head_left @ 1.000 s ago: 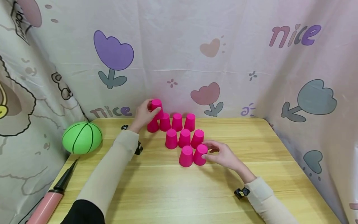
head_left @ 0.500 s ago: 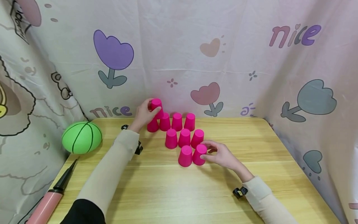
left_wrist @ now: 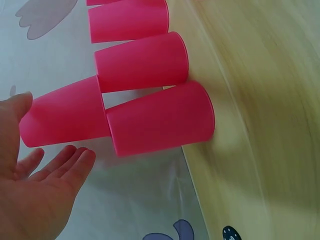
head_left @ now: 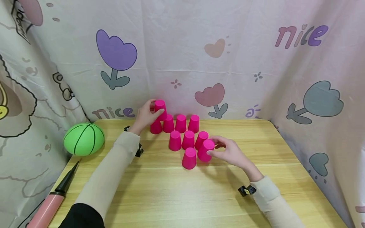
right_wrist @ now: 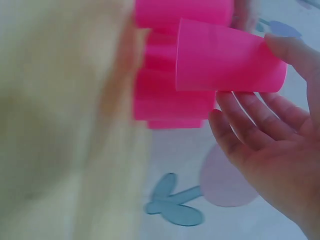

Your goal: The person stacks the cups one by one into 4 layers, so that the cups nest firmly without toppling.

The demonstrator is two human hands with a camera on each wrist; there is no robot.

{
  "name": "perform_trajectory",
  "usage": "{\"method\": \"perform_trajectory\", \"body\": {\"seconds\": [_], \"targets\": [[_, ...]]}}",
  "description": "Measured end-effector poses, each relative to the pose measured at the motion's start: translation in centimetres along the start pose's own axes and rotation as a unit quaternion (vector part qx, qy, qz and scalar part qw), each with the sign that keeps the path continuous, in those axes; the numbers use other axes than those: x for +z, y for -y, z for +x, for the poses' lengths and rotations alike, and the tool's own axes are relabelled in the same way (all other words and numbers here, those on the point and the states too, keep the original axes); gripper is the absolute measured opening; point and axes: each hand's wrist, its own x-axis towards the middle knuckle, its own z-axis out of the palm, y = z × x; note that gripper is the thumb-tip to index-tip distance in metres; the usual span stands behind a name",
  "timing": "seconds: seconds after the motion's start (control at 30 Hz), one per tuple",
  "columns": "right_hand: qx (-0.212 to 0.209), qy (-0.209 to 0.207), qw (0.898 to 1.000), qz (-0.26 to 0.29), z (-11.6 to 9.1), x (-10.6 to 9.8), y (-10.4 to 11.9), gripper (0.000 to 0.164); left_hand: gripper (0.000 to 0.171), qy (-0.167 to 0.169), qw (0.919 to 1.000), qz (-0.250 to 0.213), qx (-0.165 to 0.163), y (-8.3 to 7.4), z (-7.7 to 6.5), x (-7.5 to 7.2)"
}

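Pink cups stand upside down in rows on the table. At the back row's left end, my left hand holds a pink cup by its upper part, thumb on one side and fingers on the other. That cup rests on two back-row cups. My right hand grips another pink cup between thumb and fingers, raised and slightly tilted at the front right. Left of it stands a front-row cup. Just behind is the middle row, with its centre cup.
A green ball with black lines sits at the table's left back edge. Near it lies a pink pump with a black nozzle. A printed curtain hangs directly behind the wooden table.
My right hand has lifted the front-row cup off the table, up and slightly to the right, away from its neighbour. My left hand stays at the upper cup.
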Motion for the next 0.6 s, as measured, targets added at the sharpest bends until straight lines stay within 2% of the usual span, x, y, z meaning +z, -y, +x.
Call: {"method": "perform_trajectory", "body": {"seconds": [0.33, 0.6], "targets": [[-0.017, -0.024, 1.0, 0.011, 3.2, -2.9, 3.7, 0.051, 0.077, 0.005, 1.0, 0.003, -0.001, 0.7, -1.1, -1.0], [-0.024, -0.036, 0.999, 0.007, 7.8, -3.5, 4.4, 0.052, 0.082, 0.023, 0.9996, 0.015, 0.005, 1.0, -2.9, -2.0]]}}
